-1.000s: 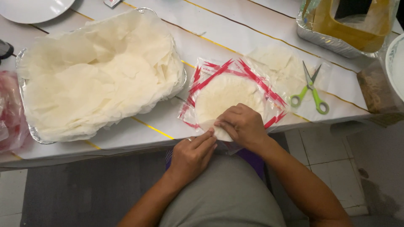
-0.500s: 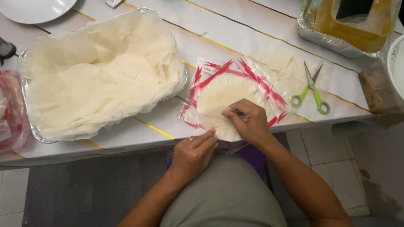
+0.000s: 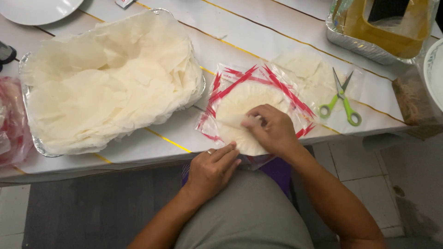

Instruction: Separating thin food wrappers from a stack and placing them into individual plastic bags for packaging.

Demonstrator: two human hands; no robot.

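Foil tray [image 3: 32, 140] of loose wrappers sits far left. Next, my left hand [image 3: 213, 169] lies flat, fingers together, pinning the packet [image 3: 221, 99] edge at the surface's rim; my right hand [image 3: 272, 129] curls, pinching one round sheet [image 3: 235, 108]. Best peeled slowly, low.

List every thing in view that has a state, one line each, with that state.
Round wrapper stack: lying in its opened clear packet with red stripes, top sheet pinched up.
Right hand: on the stack, fingers gripping a sheet.
Left hand: resting at the table edge, empty.
Foil tray: heaped with separated wrappers.
Green scissors: open, lying flat.
Second foil tray: holds a yellow container in plastic.
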